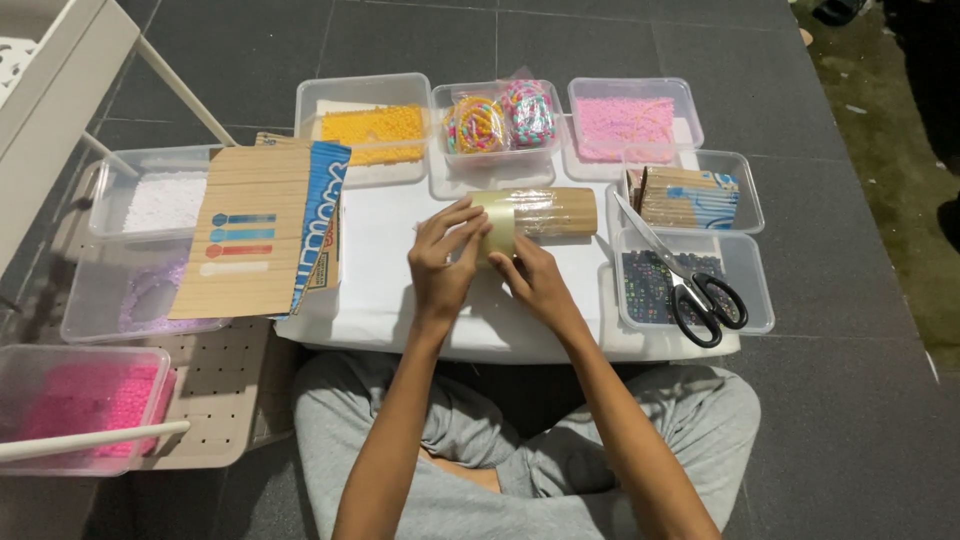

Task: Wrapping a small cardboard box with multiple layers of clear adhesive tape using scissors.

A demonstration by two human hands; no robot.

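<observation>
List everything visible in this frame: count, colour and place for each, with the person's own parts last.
tape roll: one, clear yellowish, centre of the white board, between both hands
cardboard tube: one, tan, film-wrapped, lying behind the tape roll
white board: one, over the lap
scissors: one, black handles, across the right tubs
cardboard sheet: one, tan with blue edge, left
bead tubs: yellow, mixed bags, light pink along the back; white and lilac left; hot pink near left; dark multicolour right
tub of cardboard pieces: one, right
left hand: on the tape roll
right hand: on the tape roll
</observation>
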